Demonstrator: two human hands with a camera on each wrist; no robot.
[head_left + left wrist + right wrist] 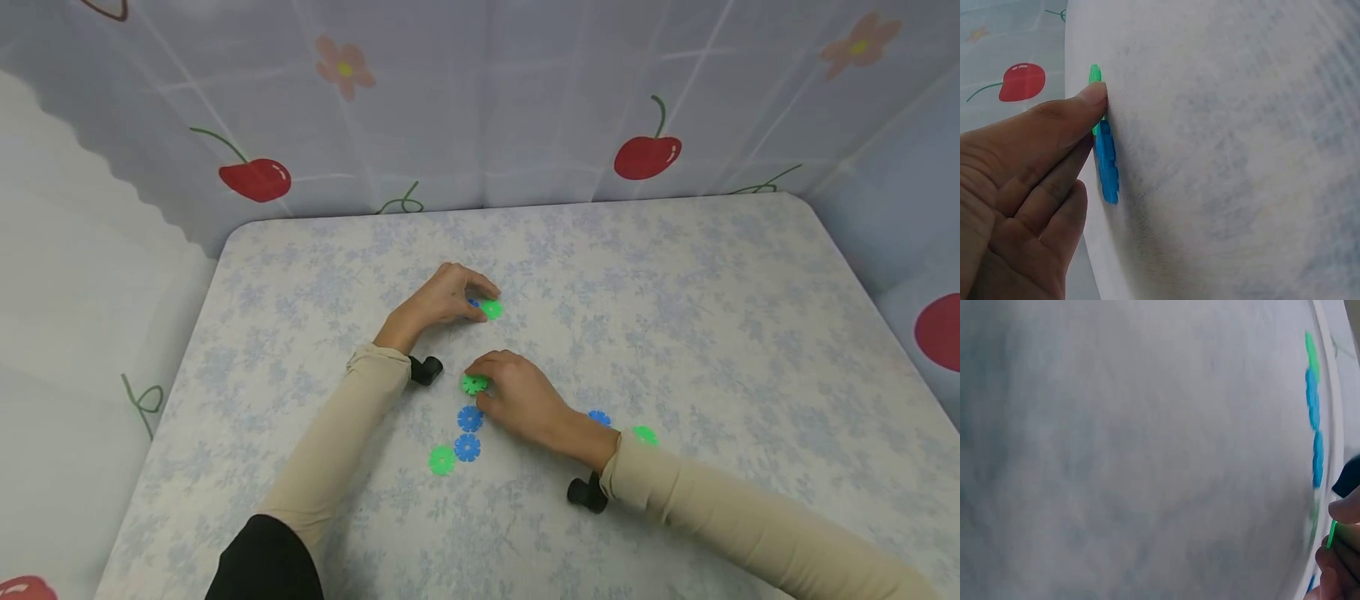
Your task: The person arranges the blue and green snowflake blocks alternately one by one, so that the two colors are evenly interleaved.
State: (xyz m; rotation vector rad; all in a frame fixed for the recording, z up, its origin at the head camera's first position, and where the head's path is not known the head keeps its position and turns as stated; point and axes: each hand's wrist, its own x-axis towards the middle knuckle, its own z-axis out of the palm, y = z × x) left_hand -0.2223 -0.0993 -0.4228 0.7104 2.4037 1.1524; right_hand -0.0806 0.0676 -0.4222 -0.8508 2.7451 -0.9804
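Note:
Small notched plastic discs lie on a patterned tabletop. My left hand (442, 298), farther from me, pinches a green notched disc (491, 309) between thumb and fingers. A blue notched disc (1107, 164) adjoins it, overlapping it in the left wrist view; the fingers partly hide both. Nearer to me, my right hand (528, 406) holds another green disc (474, 384) by its edge between thumb and fingertips, low over the tabletop. Just below that disc, two blue discs (469, 418) lie in a short column, with a green disc (442, 460) beside the lower one.
Another blue disc (599, 417) and a green disc (646, 435) lie by the right forearm, partly hidden behind it. Black wrist devices (426, 370) sit at both wrists. A cherry-print curtain (480, 108) hangs behind the table (712, 275), whose far corners are rounded.

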